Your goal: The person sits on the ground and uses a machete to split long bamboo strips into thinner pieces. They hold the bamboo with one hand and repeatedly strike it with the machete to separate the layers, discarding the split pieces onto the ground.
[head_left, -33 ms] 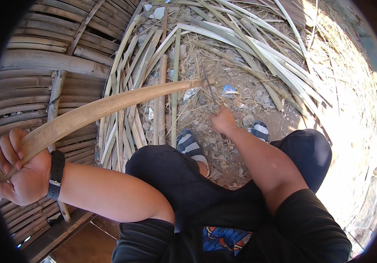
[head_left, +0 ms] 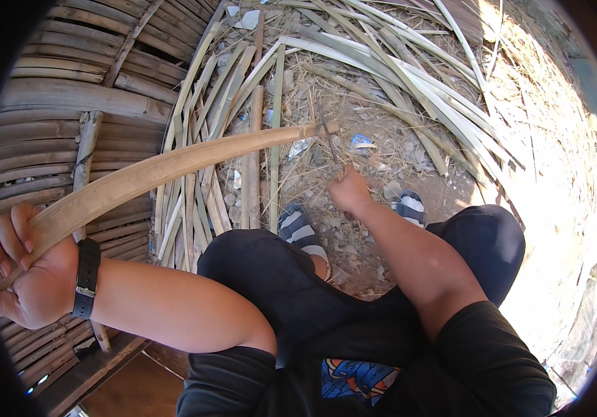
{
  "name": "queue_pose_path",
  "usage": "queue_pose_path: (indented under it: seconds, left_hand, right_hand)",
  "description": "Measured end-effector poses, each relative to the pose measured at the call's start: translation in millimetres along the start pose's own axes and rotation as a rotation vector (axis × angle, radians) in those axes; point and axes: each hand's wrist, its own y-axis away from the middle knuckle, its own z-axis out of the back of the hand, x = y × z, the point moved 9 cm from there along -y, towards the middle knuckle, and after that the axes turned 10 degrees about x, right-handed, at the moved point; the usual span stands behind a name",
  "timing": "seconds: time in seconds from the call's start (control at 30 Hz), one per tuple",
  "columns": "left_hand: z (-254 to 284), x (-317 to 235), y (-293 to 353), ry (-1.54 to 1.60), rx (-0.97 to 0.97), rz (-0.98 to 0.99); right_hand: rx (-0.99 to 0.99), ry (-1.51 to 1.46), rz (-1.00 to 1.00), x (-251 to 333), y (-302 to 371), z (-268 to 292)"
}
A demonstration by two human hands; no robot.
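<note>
A long, pale brown bamboo strip (head_left: 166,165) stretches from the far left toward the middle, bowed in this view. My left hand (head_left: 31,267), with a black strap on its wrist, is wrapped round the strip's near end. In the middle, my right hand (head_left: 350,191) is closed on the handle of a thin, dark-bladed knife (head_left: 328,135). The blade stands across the strip close to its far end and seems to touch it. The handle is mostly hidden in my fingers.
Split bamboo strips (head_left: 423,90) lie in heaps ahead and to the right, with more strips (head_left: 194,132) beside the slatted bamboo wall (head_left: 41,139) at left. Shavings and scraps litter the ground (head_left: 354,243) around my sandalled feet (head_left: 302,229).
My right hand and the knife have shifted very slightly left. My left hand keeps its hold on the bamboo strip, nearly in the same place.
</note>
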Motion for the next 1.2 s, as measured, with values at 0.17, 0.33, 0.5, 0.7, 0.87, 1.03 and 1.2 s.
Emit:
queue_pose_path:
  seconds: [0.17, 0.33, 0.5, 0.7, 0.87, 1.03, 1.2]
  left_hand:
    - [7, -9, 3, -0.201, -0.166, -0.003]
    - [26, -15, 14, -0.304, -0.296, -0.025]
    - [28, -13, 17, -0.315, -0.329, -0.069]
    - [32, -14, 15, -0.321, -0.301, -0.041]
    - [38, -11, 20, -0.285, -0.319, -0.061]
    - [30, -13, 16, -0.292, -0.301, -0.069]
    - [25, -12, 15, -0.302, -0.271, -0.036]
  right_hand:
    - [0.059, -0.086, 0.250, 114, 49, -19]
    - [0.068, -0.056, 0.237, 83, 42, -31]
    - [0.018, -0.041, 0.162, 56, 23, -11]
    - [0.273, -0.083, 0.323, 140, 73, -25]
    - [0.014, 0.125, -0.100, -6, 12, -9]
    - [0.030, -0.032, -0.006, 48, 32, -13]
    - [0.304, -0.086, 0.239, 148, 70, -26]
